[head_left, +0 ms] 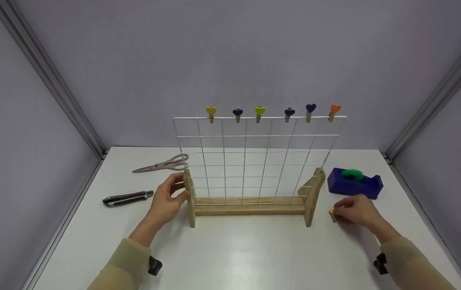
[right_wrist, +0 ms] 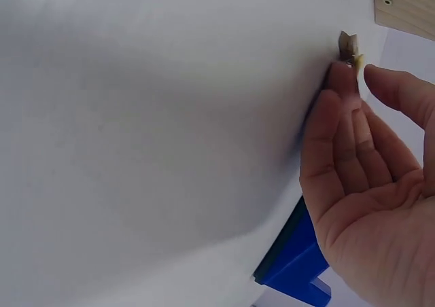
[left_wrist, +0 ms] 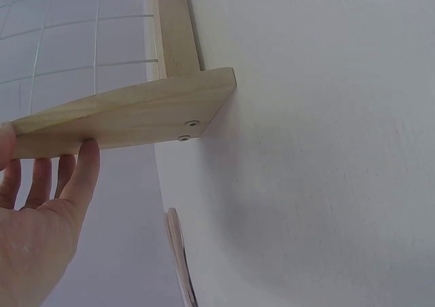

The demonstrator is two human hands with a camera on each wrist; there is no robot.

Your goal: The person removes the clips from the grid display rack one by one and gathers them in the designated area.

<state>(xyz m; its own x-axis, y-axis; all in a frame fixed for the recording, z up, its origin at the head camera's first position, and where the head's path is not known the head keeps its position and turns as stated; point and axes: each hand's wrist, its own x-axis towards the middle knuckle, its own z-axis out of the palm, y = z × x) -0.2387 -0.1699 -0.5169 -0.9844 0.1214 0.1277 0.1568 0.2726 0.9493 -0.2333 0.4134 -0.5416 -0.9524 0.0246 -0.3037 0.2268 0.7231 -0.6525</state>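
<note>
A white wire grid rack (head_left: 254,164) stands upright in a wooden base. Its left wooden side panel (left_wrist: 122,113) is held near the top by my left hand (head_left: 167,200), with fingers and thumb at its edges. Along the top wire sit several small wooden clips with hearts, including a yellow one (head_left: 211,111) at the left and an orange one (head_left: 335,109) at the right. My right hand (head_left: 357,210) is low over the table, right of the rack. At its fingertips it pinches a small wooden clip (right_wrist: 349,47) with a yellow top, partly hidden by the fingers.
A blue tape dispenser (head_left: 353,186) with a green roll is just behind my right hand. Left of the rack lie scissors (head_left: 162,165) and a dark pen-like tool (head_left: 127,198). Walls enclose the white table (head_left: 246,257) at the back and sides.
</note>
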